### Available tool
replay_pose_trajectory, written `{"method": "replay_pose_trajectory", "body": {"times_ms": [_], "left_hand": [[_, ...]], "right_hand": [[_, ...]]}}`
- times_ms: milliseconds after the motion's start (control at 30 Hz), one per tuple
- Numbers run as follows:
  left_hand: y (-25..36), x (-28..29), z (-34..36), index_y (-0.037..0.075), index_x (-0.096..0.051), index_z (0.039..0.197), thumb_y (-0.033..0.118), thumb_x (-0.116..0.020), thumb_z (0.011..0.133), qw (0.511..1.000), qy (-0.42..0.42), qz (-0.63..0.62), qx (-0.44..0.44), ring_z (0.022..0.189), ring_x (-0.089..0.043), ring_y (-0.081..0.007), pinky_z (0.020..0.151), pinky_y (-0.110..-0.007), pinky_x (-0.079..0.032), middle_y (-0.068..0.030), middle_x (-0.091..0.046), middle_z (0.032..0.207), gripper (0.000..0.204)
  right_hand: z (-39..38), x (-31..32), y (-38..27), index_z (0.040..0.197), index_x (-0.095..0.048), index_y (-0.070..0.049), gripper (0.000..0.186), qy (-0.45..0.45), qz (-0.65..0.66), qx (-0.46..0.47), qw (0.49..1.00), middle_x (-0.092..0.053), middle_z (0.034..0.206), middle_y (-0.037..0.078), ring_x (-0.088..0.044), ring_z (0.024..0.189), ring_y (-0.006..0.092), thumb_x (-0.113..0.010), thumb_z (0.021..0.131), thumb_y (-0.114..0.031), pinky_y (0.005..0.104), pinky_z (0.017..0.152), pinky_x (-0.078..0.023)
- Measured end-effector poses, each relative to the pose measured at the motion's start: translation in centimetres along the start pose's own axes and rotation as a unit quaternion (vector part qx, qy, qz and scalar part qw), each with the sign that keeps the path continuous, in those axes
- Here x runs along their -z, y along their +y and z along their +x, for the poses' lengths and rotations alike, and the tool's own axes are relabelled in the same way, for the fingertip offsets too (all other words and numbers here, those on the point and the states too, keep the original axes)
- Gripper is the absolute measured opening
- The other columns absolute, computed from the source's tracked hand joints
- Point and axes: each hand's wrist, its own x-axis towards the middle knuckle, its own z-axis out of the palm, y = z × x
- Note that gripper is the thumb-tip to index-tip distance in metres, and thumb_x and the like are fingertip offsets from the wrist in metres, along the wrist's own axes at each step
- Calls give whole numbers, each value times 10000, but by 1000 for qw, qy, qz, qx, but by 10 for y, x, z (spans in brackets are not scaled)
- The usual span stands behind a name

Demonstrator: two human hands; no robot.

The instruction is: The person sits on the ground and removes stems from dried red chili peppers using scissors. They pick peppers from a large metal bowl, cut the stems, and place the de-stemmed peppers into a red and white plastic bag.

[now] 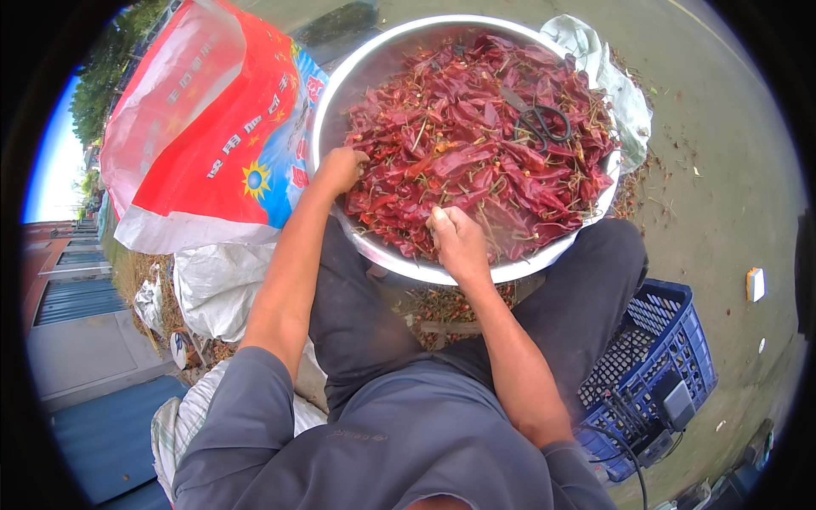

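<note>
A wide metal basin (330, 93) heaped with dried red chili peppers (463, 161) stands in front of me, between my knees. At its left inner side, my left hand (342, 172) dips among the peppers with fingers curled; what they grip is hidden. My right hand (459, 245) is over the near part of the heap, thumb and fingers closed in a pinch. Whatever it may hold does not show clearly. Black-handled scissors (544, 125) lie on the peppers toward the far right, touched by neither hand.
To the left stands a large red, white and blue woven sack (229, 161), with white sacks (223, 289) below it. Another pale sack (608, 85) lies behind the basin's right rim. A blue plastic crate (680, 340) with cables and devices sits by my right leg. Pepper scraps litter the ground.
</note>
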Motion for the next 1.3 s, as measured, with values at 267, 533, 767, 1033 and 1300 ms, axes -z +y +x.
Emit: {"method": "replay_pose_trajectory", "body": {"times_ms": [267,533,767,1033,1300], "left_hand": [[91,34,-42,23,-622,904,136,-654,920,965,229,-63,-110,855,-601,-422,787,-535,-479,-189,-615,860,118],[168,29,-126,11,-634,1039,163,-556,1061,883,83,-461,15,727,-543,-113,654,-305,-471,-36,-525,766,173],[161,25,-141,23,-442,1473,722,-269,1023,847,-24,-530,29,722,-557,-120,649,-275,-464,-43,-605,885,849],[168,16,-146,-9,-568,1297,293,-659,988,894,23,-447,17,910,-656,-226,793,-342,-509,-144,-663,1058,441],[172,36,-144,-17,-602,1121,193,-577,1019,860,-15,-504,75,786,-636,-238,718,-357,-498,-123,-660,878,235]], "right_hand": [[1,-1,2,890,-660,16,339,30,-98,110,989,-609,639,112,-582,599,184,-625,1016,-297,347,604,-480],[-8,-6,5,838,-624,20,568,-128,-63,46,989,-575,648,88,-549,640,181,-576,1016,-517,374,630,-462],[-9,6,-14,893,-678,21,546,-194,-104,54,974,-628,702,79,-553,667,150,-594,1005,-506,354,655,-478],[-9,6,-21,753,-645,28,437,-21,-190,85,978,-633,685,233,-628,634,402,-624,972,-349,445,604,-479],[-11,6,-22,788,-688,-2,423,-88,-35,68,993,-631,655,205,-628,601,314,-648,971,-381,403,603,-500]]}}
